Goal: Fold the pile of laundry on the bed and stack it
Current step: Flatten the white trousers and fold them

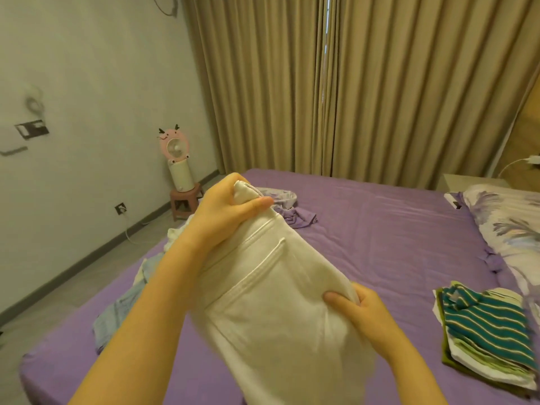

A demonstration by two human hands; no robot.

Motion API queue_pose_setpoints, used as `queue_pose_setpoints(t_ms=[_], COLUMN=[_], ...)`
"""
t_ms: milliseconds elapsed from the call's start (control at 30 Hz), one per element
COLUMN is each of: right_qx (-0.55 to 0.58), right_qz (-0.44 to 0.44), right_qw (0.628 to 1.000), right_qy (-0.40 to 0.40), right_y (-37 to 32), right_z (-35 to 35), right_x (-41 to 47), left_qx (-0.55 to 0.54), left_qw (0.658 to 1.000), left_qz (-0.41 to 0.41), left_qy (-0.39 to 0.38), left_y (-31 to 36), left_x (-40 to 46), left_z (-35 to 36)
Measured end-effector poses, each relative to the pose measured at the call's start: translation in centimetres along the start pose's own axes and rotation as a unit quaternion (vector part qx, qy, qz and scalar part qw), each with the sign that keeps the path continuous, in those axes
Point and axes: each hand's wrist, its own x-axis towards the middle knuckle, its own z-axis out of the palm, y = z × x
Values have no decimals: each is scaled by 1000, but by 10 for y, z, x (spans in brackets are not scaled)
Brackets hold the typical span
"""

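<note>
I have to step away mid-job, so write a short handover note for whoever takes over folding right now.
Left hand grips the top end of the white garment; right hand pinches its side edge. The garment is held up above the purple bed, not yet folded.
Done: a folded stack, striped teal top uppermost, sits on the bed at the right, near the pillow.
Left: fold the white garment and add it to the stack, then the unfolded clothes at the left edge and the purple pieces farther up the bed.

Bare bed [380, 229] between unfolded pile [289, 211] (far left) and folded stack [485, 325].
</note>
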Motion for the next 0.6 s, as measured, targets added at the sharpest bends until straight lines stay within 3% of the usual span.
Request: queue_pose_setpoints(t_ms=[100, 333, 467, 600], right_qx=[-59, -106, -203, -286], right_qz=[-18, 0, 53, 107], right_qw=[998, 993, 976, 947], right_qy=[2, -48, -56, -101], right_y=[-39, -90, -61, 16], right_z=[-29, -64, -40, 14], right_x=[-17, -46, -7, 38], left_qx=[-11, -166, -166, -74], left_qw=[998, 965, 954, 959], left_qz=[-67, -157, -224, -250], left_qy=[5, -127, -112, -111], left_y=[-14, -52, -102, -162], left_x=[-6, -46, -68, -101], left_z=[-6, 43, 41, 23])
